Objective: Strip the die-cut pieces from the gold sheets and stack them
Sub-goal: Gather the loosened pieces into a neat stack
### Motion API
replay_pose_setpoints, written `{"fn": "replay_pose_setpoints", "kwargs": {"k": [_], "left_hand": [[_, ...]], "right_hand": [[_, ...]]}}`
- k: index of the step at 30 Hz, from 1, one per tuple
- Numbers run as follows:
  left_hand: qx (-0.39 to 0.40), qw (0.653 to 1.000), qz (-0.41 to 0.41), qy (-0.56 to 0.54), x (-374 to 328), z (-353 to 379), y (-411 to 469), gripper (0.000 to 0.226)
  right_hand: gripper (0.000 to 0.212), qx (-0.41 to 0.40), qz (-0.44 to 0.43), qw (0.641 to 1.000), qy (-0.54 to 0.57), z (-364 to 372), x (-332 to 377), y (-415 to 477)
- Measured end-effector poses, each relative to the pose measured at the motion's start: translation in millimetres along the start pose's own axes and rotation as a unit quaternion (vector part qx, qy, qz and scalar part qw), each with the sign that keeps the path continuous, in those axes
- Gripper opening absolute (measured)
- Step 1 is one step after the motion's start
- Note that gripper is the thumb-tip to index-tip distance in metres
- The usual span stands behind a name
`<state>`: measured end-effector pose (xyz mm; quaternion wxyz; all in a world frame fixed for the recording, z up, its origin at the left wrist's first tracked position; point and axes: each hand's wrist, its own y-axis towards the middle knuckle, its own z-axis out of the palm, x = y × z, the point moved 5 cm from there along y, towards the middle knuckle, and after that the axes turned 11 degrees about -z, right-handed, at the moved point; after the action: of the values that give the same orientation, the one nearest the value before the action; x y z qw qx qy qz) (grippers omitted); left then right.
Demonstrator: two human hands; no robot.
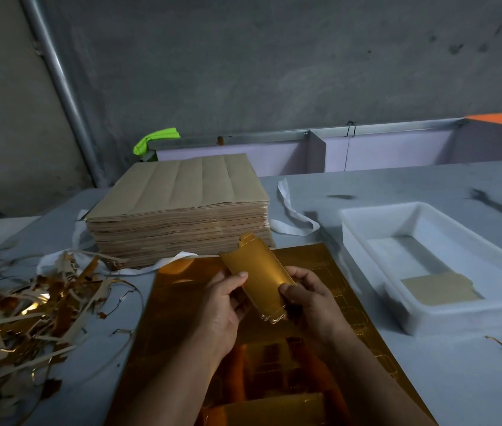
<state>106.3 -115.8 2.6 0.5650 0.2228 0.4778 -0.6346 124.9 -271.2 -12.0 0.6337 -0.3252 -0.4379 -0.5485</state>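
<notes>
A small stack of gold die-cut pieces [255, 269] is held up above a shiny gold sheet [182, 299] lying flat on the table. My left hand [225, 305] grips the stack's left edge, thumb on top. My right hand [308, 299] pinches its lower right edge. The pieces tilt away toward the back left. A white plastic tray [366, 229] at the right holds a few pieces [440, 289] lying brown side up. A tall pile of sheets [179, 207], brown side up, stands behind the gold sheet.
A heap of gold and brown waste strips [25, 305] covers the table at the left. A white strap [292, 216] lies by the pile. A single scrap [498, 344] lies at the right front. Behind the table are a rail and grey wall.
</notes>
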Motion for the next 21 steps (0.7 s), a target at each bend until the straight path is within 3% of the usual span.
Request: {"fn": "replay_pose_setpoints", "kwargs": {"k": [7, 10, 13, 17, 21], "left_hand": [[0.066, 0.997, 0.045, 0.008, -17, 7, -5, 0.042], [0.106, 0.992, 0.060, 0.026, -22, 13, -9, 0.052], [0.128, 0.989, 0.066, 0.040, -25, 16, -11, 0.047], [0.120, 0.990, 0.065, 0.032, -26, 16, -11, 0.035], [0.108, 0.992, 0.062, 0.025, -29, 17, -12, 0.030]], "right_hand": [[0.036, 0.015, 0.031, 0.998, 0.055, 1, -2, -1], [0.042, 0.046, 0.053, 0.992, 0.101, 6, -2, -2], [0.038, 0.091, 0.057, 0.987, 0.123, 11, 0, -4], [0.037, 0.116, 0.076, 0.976, 0.168, 12, -1, -6], [0.045, 0.091, 0.101, 0.967, 0.215, 9, -7, -6]]}}
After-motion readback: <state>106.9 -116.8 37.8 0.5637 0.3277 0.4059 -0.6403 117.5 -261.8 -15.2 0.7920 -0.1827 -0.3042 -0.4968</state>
